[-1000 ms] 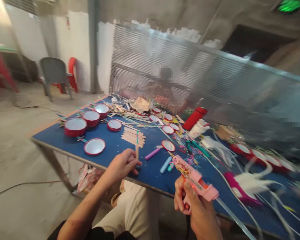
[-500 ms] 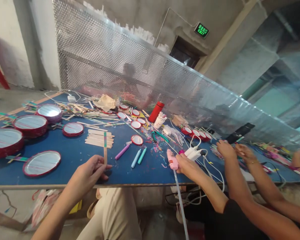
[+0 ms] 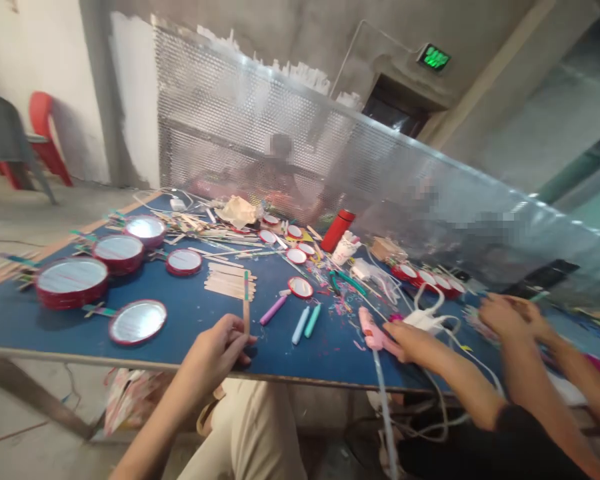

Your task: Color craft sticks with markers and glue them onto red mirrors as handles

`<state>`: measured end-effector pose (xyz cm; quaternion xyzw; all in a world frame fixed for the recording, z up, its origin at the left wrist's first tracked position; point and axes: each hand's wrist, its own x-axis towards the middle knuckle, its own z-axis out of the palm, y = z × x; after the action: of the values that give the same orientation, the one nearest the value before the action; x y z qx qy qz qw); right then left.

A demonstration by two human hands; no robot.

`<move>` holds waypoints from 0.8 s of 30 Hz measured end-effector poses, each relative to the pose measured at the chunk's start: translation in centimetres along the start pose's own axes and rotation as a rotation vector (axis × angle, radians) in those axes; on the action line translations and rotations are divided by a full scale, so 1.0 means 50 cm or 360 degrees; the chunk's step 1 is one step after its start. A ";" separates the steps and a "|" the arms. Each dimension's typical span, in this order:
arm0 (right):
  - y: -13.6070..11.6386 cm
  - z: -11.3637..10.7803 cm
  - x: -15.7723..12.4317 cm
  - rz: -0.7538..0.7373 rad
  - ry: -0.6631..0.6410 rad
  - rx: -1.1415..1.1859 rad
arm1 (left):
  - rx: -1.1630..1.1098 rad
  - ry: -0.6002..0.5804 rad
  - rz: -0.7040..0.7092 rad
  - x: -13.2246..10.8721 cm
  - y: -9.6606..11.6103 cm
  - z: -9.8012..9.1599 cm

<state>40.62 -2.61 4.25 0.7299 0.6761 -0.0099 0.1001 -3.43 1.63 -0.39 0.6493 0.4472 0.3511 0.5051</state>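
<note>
My left hand [image 3: 225, 343] is at the table's front edge, pinching the lower end of a wooden craft stick [image 3: 247, 313] that stands upright, with a green-patterned strip on its upper part. A pink glue gun [image 3: 371, 331] lies on the table, a long clear glue stick trailing from it over the edge. My right hand [image 3: 415, 343] is just beside the gun's handle; the handle shows and the fingers are not wrapped round it. Between the hands lie a purple pen [image 3: 273, 311], a light blue pen [image 3: 301, 325] and a mint pen [image 3: 313, 321]. Flat craft sticks [image 3: 225, 281] lie in a row behind.
Red-rimmed round drum-like pieces [image 3: 137, 322] stand on the left, some stacked. Behind are loose sticks, a red bottle [image 3: 337, 231] and a patterned cup [image 3: 346, 248]. White cables and a power strip [image 3: 425, 320] lie right, near a co-worker's hands [image 3: 510, 313]. A perforated metal screen [image 3: 220, 127] runs behind.
The view has swung left. My right hand has loosened from the glue gun and drawn back, uncovering its handle. My left hand keeps the craft stick upright.
</note>
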 end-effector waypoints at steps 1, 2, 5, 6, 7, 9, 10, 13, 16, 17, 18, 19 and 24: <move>-0.004 -0.007 -0.003 0.0036 0.0021 0.0001 | -0.0015 -0.0022 0.0007 -0.002 0.001 0.001; -0.012 -0.016 -0.005 0.0065 0.0063 0.0006 | -0.0037 -0.0044 0.0009 -0.004 0.001 0.001; -0.083 -0.046 -0.006 0.0029 0.0188 0.0152 | -0.0137 -0.0061 0.0054 -0.008 -0.004 0.000; -0.125 -0.055 -0.008 0.0053 0.0276 0.0387 | -0.0179 -0.0065 0.0061 -0.008 -0.006 -0.001; -0.176 -0.063 -0.011 0.0046 0.0281 0.0664 | -0.0225 -0.0071 0.0062 -0.009 -0.008 -0.002; -0.293 -0.068 -0.018 -0.0014 0.0077 0.1218 | -0.0325 -0.0090 0.0045 -0.011 -0.011 -0.003; -0.352 -0.066 -0.021 -0.0030 -0.0057 0.1453 | -0.0369 -0.0100 0.0038 -0.011 -0.012 -0.004; -0.494 -0.053 -0.025 -0.0037 -0.0364 0.1971 | -0.0473 -0.0114 0.0031 -0.012 -0.014 -0.005; -0.557 -0.043 -0.022 -0.0018 -0.0458 0.2333 | -0.0523 -0.0111 0.0029 -0.012 -0.015 -0.004; -0.564 -0.042 -0.020 -0.0007 -0.0468 0.2414 | -0.0531 -0.0113 0.0025 -0.012 -0.014 -0.004; -0.567 -0.043 -0.018 0.0006 -0.0476 0.2469 | -0.0533 -0.0118 0.0022 -0.013 -0.014 -0.005; -0.568 -0.044 -0.016 0.0023 -0.0482 0.2505 | -0.0532 -0.0124 0.0021 -0.013 -0.013 -0.005; -0.575 -0.046 -0.010 0.0084 -0.0500 0.2684 | -0.0509 -0.0127 -0.0001 -0.017 -0.006 -0.008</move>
<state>11.87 -0.86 2.76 0.5660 0.4037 -0.6081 -0.3833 -4.15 1.00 -0.62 0.5740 0.3654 0.3915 0.6195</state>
